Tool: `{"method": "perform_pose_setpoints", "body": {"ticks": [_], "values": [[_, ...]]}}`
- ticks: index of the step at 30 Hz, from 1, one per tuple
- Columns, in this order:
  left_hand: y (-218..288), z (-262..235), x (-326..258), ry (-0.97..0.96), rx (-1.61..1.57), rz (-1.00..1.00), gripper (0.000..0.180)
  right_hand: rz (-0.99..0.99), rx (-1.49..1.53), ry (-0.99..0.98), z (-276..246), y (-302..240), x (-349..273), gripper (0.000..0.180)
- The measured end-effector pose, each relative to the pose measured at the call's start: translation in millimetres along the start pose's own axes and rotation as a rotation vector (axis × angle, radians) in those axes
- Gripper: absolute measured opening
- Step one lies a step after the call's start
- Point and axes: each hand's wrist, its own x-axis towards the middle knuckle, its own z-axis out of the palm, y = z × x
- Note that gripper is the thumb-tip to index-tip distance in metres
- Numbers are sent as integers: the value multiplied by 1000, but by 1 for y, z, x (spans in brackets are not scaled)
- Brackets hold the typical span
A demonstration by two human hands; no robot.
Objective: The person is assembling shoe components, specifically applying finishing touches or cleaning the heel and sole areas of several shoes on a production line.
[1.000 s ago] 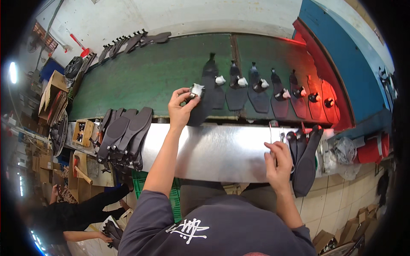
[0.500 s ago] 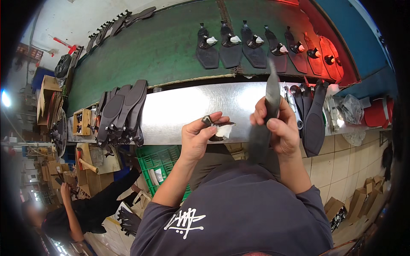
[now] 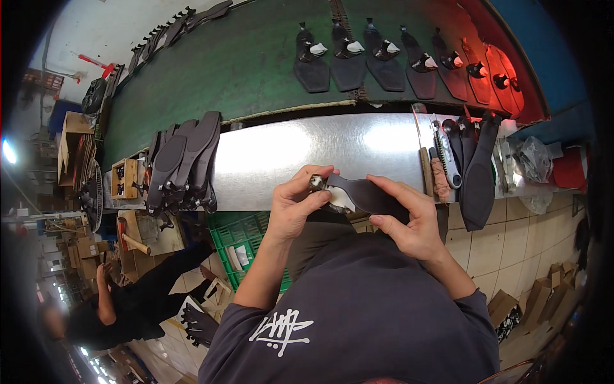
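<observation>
Left hand (image 3: 295, 206) covers small piece at black insole (image 3: 366, 194) end; right palm hides middle.

This is a shoe factory floor, at a station on an assembly line. A long green conveyor belt (image 3: 243, 64) carries a row of flat dark shoe insoles with small heel pieces (image 3: 384, 57), some under a red heat glow at its far right. Along its near edge runs a brushed sheet-metal worktop (image 3: 288, 153) stacked with black sole blanks (image 3: 182, 160) on the left and more dark soles (image 3: 476, 166) on the right. Brown cardboard cartons (image 3: 73, 137), a green plastic crate (image 3: 246, 233) and another seated worker in black (image 3: 121, 307) fill the crowded aisle beside it.
</observation>
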Motion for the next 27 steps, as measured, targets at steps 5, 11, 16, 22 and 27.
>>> {"method": "perform_pose_setpoints", "body": {"ticks": [5,11,16,22,27], "values": [[-3,3,1,85,-221,24,35,-7,-9,-1,3,2,-4,46],[-3,0,-1,33,-332,-58,33,-31,9,11,7,5,-4,43],[-7,-3,-1,20,-300,-49,33,-76,-21,0,7,6,-3,44],[-5,-1,1,19,-303,-42,32,-76,-24,2,7,8,-3,44],[-6,-2,2,5,-302,-42,31,-74,-21,-2,6,8,-2,45]]}}
